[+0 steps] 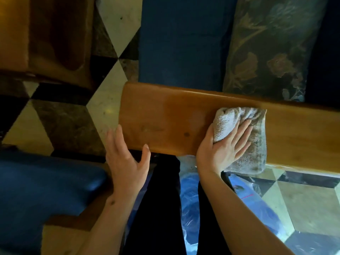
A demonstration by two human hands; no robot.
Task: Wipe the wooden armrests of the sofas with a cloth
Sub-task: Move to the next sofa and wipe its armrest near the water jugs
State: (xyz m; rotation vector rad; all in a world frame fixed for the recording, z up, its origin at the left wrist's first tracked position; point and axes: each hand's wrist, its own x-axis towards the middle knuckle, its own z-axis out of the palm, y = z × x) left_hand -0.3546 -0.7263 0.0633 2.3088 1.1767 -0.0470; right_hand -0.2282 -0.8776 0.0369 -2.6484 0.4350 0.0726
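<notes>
A broad wooden armrest [174, 116] runs across the middle of the head view, from centre left off the right edge. A folded grey cloth [244, 137] lies flat on it, right of centre. My right hand [224, 146] presses down on the cloth with fingers spread and the thumb hooked over its left end. My left hand [127, 157] rests against the armrest's near left edge, fingers apart, thumb touching the wood, holding nothing.
Beyond the armrest lie a blue seat cushion [180, 43] and a floral pillow [266, 52]. A second blue cushion [42, 190] on a wooden frame sits at lower left. The floor [110, 100] has black, white and marble tiles. Dark trousers and blue shoe covers [189, 197] show below.
</notes>
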